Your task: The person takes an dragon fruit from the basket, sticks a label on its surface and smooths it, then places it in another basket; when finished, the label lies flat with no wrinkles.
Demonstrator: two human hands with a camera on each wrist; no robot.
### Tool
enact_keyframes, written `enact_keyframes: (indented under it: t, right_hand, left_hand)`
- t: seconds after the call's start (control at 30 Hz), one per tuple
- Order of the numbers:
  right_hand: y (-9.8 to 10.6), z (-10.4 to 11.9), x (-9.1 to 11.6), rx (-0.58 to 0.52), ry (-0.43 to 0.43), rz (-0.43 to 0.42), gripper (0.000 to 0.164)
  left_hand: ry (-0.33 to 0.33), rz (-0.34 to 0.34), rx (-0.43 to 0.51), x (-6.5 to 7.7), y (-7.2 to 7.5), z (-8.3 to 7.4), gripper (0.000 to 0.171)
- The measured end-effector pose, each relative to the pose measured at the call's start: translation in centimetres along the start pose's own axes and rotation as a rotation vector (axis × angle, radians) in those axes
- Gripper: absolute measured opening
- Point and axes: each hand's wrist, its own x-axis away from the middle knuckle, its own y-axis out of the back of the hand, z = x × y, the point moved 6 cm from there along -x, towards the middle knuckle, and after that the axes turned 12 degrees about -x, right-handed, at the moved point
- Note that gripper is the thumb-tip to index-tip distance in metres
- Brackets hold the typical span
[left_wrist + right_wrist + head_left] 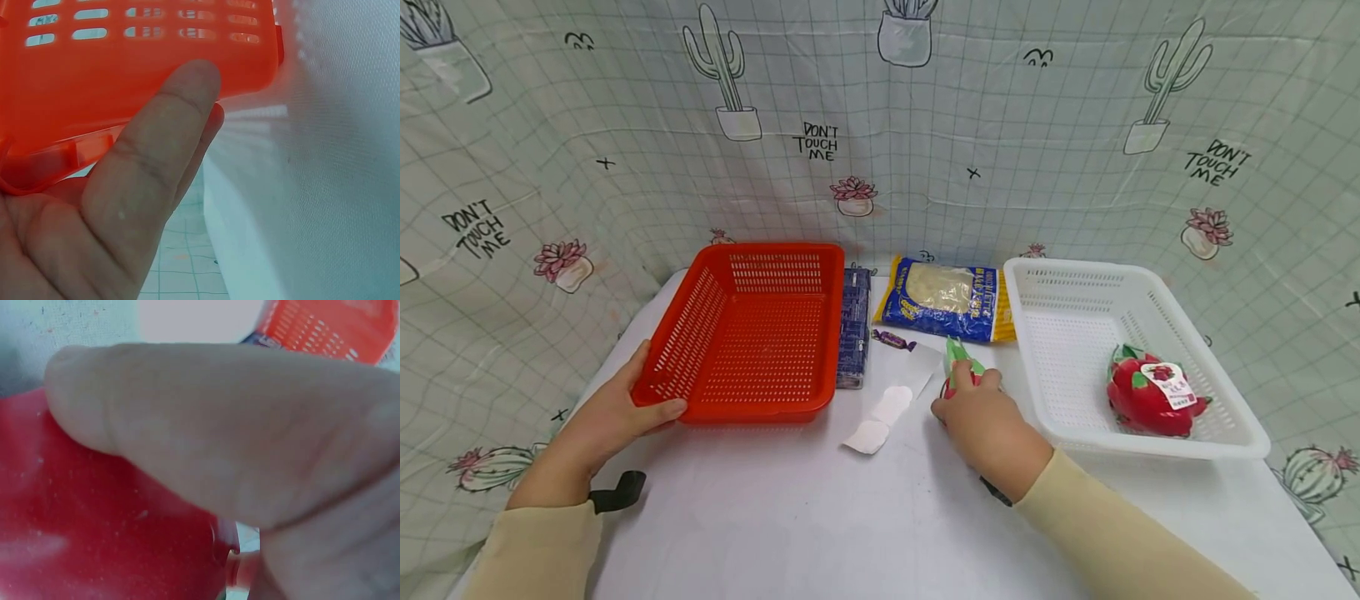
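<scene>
At the near left corner of the red plastic basket (767,333), my left hand (610,417) holds on, with the thumb along the front rim and fingers on the left side. The left wrist view shows a finger (150,156) against the basket's outer wall. My right hand (988,425) grips a glossy red item (94,512) with a light green top (957,354), beside the white basket (1037,375). Most of that item is hidden under the hand, so its kind is unclear. Inside the white basket lies a wrapped dragon fruit (1150,396) with a white label.
Between the baskets lie a dark blue patterned pack (853,325), a blue and yellow bag (936,296), a purple wrapped candy (893,339) and a clear strip with round white pieces (887,408). A printed cloth (895,100) hangs behind the white tabletop (790,508).
</scene>
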Motion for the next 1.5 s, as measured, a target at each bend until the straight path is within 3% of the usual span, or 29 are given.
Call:
enact_keyframes:
  t: [0.27,0.43,0.53,0.67,0.8,0.93,1.07,1.17,1.23,1.37,1.5]
  right_hand:
    - [-0.2,0.6,-0.1,0.115,0.028,0.005,0.038]
    - [-0.3,0.4,-0.1,0.101,0.007,0.013,0.041]
    - [0.0,0.1,0.0,0.067,-0.014,-0.001,0.053]
    - [0.4,-0.4,0.1,0.031,-0.04,-0.019,0.075]
    - [0.9,-0.6,0.3,0.004,-0.028,-0.04,0.071]
    - [1.4,-0.4,0.7,-0.023,0.0,-0.064,0.064]
    - [1.7,-0.5,0.8,-0.033,0.005,-0.07,0.063]
    - [2.2,-0.6,1.0,-0.04,-0.001,-0.083,0.064]
    - [2.7,-0.6,1.2,-0.049,-0.01,-0.098,0.065]
    - [3.7,-0.4,1.5,-0.095,-0.01,-0.158,0.068]
    - [4.9,0.3,2.2,-0.147,0.018,-0.218,0.07]
  left_hand:
    - [-0.006,-0.008,-0.01,0.0,0.1,-0.4,0.121]
    - [0.004,-0.01,-0.014,0.1,0.1,-0.5,0.122]
    - [0.007,-0.016,-0.063,0.2,0.3,-0.6,0.122]
    - [-0.036,-0.056,-0.185,0.5,0.9,-1.4,0.122]
    - [-0.071,-0.1,-0.302,1.0,1.9,-2.6,0.12]
    - [-0.047,-0.133,-0.421,1.9,2.9,-4.3,0.119]
    - [-0.079,-0.304,-0.497,3.6,2.9,-8.5,0.102]
    - [-0.181,-0.445,-0.513,5.1,1.0,-13.5,0.079]
    - [-0.269,-0.468,-0.519,5.9,-1.3,-17.0,0.065]
    - [-0.407,-0.34,-0.537,6.0,-7.2,-22.1,0.046]
    - [-0.46,-0.173,-0.545,3.7,-12.4,-24.1,0.041]
